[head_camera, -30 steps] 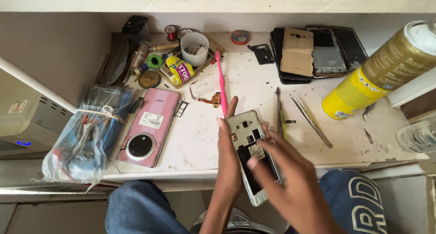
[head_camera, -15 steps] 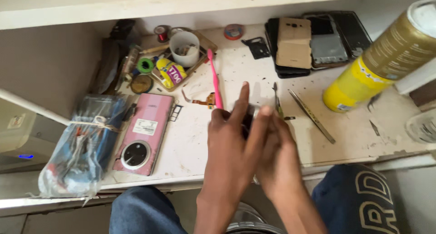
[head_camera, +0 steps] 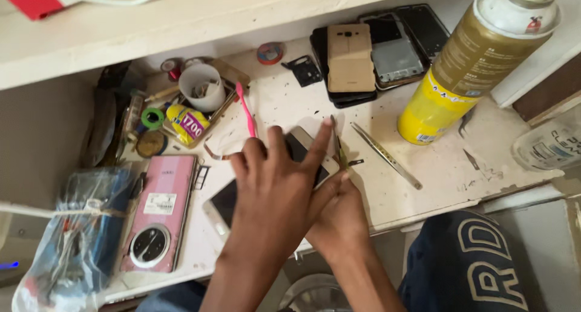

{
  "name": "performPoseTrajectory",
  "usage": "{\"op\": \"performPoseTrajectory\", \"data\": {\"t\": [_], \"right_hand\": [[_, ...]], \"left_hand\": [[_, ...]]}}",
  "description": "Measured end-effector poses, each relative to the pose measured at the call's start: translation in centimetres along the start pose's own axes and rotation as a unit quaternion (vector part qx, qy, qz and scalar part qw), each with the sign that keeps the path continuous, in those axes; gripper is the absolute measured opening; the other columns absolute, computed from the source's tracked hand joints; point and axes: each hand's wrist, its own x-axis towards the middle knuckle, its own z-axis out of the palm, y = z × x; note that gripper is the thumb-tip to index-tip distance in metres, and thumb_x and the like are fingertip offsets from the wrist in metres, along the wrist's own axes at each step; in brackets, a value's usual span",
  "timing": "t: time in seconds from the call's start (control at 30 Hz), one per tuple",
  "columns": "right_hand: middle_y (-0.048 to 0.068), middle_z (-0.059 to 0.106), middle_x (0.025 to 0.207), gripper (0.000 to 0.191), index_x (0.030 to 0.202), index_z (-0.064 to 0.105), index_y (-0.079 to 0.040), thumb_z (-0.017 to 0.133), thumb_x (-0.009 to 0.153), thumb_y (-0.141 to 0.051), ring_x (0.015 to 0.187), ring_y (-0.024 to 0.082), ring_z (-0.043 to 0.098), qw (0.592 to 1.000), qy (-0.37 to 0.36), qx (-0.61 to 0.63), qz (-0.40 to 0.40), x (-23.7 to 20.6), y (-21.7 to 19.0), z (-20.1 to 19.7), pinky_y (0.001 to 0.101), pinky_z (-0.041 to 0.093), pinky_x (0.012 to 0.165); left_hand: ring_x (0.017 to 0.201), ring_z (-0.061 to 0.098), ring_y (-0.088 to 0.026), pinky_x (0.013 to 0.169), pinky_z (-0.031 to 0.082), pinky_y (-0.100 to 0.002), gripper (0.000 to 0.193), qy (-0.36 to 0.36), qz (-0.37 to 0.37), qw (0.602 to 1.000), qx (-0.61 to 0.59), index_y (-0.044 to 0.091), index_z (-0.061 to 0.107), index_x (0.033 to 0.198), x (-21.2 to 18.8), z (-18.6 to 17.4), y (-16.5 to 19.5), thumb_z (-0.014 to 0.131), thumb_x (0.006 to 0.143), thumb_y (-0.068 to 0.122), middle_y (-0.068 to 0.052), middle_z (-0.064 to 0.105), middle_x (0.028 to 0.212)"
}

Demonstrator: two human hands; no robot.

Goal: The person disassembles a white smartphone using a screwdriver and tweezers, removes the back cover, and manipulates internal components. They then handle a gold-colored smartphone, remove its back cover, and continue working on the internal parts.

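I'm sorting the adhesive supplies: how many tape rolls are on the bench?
3: a green roll left of the yellow tube, a red roll beside the white cup, a red-and-blue roll at the back wall. Clutter may hide others.

Pink toothbrush [head_camera: 246,111], yellow spray can [head_camera: 469,70]
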Motion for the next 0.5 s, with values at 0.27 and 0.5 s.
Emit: {"op": "performPoseTrajectory", "data": {"t": [0.27, 0.5], "right_hand": [[0.011, 0.061, 0.143, 0.049, 0.142, 0.059, -0.012, 0.051, 0.103, -0.041, 0.132, 0.026, 0.055, 1.000, -0.021, 0.007, -0.015, -0.1, -0.1, 0.7, 0.0421, 0.041, 0.112], [0.014, 0.059, 0.135, 0.052, 0.143, 0.054, -0.001, 0.043, 0.115, -0.044, 0.132, 0.027, 0.053, 0.977, -0.203, 0.054, 0.038, 0.2, -0.1, 0.2, 0.0442, 0.039, 0.120]], "left_hand": [[0.094, 0.051, -0.043, 0.086, 0.042, -0.059, 0.062, 0.034, 0.067, 0.996, 0.045, 0.027, 0.056, 0.149, 0.7, 1.2, -0.7, 0.054, 0.096, 0.060, -0.021, 0.054, 0.105], [0.094, 0.055, -0.042, 0.082, 0.044, -0.053, 0.060, 0.009, -0.003, 0.993, -0.114, 0.019, 0.054, 0.151, 1.3, -1.1, -2.4, 0.056, 0.099, 0.050, -0.026, 0.056, 0.114]]}}
